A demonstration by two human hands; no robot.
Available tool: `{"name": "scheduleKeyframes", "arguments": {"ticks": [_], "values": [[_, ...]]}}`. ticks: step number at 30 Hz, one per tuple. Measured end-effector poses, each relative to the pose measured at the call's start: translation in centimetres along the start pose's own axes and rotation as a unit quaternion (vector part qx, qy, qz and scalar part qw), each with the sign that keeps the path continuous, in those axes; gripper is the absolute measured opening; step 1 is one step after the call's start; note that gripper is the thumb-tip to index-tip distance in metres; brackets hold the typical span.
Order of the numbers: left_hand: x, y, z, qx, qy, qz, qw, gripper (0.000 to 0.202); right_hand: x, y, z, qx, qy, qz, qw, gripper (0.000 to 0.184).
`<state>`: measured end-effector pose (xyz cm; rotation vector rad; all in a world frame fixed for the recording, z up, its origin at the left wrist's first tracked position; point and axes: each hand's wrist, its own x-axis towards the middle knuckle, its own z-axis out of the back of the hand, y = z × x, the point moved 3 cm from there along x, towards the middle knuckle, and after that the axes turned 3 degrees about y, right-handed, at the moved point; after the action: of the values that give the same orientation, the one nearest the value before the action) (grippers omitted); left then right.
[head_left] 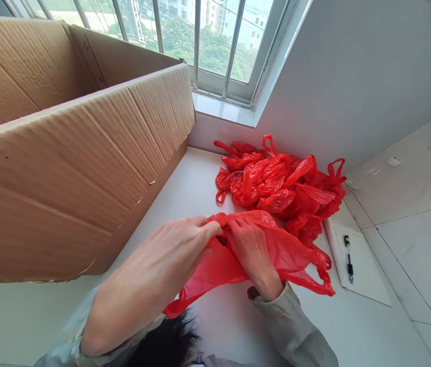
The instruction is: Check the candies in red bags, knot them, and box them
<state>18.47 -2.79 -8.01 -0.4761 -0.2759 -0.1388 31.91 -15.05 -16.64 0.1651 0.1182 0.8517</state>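
A thin red plastic bag [284, 252] with loop handles is stretched loosely over the white table in front of me. My left hand [177, 250] is closed, its thumb and fingers pinching the bag near the upper edge. My right hand [248, 247] reaches in at the bag's opening, its fingers curled against the plastic close to the left fingertips. A small dark patch [222, 240] shows between the two hands; I cannot tell what it is. Just beyond the bag lies a heap of crumpled, knotted red plastic bags [272, 176].
A large open cardboard box [85, 188] fills the left side, its wall slanting toward the window [215, 46] with metal bars. On the right, a black pen [349, 267] lies on a white notebook [368, 278] by the tiled wall [422, 244]. The white table [169, 196] runs beneath everything.
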Motion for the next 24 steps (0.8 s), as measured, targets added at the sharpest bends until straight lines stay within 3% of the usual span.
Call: {"name": "scheduleKeyframes", "arguments": {"ticks": [3, 7, 10, 14, 18, 24], "values": [[0.1, -0.2, 0.8, -0.006, -0.029, 0.008, 1.000, 0.033, -0.3, -0.1, -0.7, 0.075, 0.020, 0.050, 0.996, 0.029], [-0.4, -0.2, 0.6, 0.004, -0.011, 0.003, 1.000, 0.032, -2.3, -2.0, 0.1, 0.171, 0.020, 0.059, 0.983, 0.034], [-0.3, -0.1, -0.3, 0.009, 0.041, -0.005, 0.999, 0.029, -3.3, -3.6, 1.0, 0.185, -0.004, 0.046, 0.982, 0.035], [0.0, 0.2, -1.9, 0.006, 0.128, 0.038, 0.991, 0.022, -3.3, -4.8, 1.0, 0.159, -0.027, 0.016, 0.987, 0.036], [0.0, 0.3, -2.2, 0.001, 0.153, 0.057, 0.987, 0.025, -2.3, -4.9, -0.2, 0.123, -0.019, 0.010, 0.992, 0.038], [0.0, 0.0, -1.8, 0.000, 0.149, 0.046, 0.988, 0.028, -0.7, -5.4, -3.6, 0.194, -0.069, -0.050, 0.977, 0.035]]}}
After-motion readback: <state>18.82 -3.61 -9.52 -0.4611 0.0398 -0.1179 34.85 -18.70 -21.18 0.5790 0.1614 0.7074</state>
